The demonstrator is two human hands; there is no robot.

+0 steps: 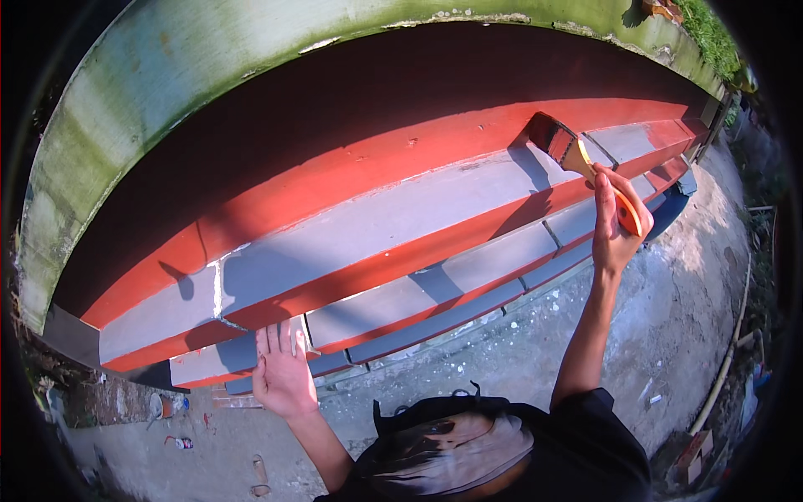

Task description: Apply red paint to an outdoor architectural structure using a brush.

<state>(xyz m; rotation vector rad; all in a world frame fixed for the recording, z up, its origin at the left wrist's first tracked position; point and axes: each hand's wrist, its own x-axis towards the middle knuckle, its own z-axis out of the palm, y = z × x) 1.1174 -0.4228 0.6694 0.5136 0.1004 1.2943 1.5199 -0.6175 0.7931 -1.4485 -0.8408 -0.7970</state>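
A wide, flat paintbrush with a yellow-orange handle is held in my right hand. Its dark, red-stained bristles point up and left, over the rear of the top step; whether they touch the red wall cannot be told. The steps have grey treads and red-painted risers. At lower left, my left hand is palm up with nothing in it, its fingers extended by the front edge of a lower step. Red paint covers the right end of the top tread.
A moss-stained concrete ledge curves above the steps. By their right end is a dark blue container. On the concrete ground lie a can and a pair of sandals. A long pole is at right.
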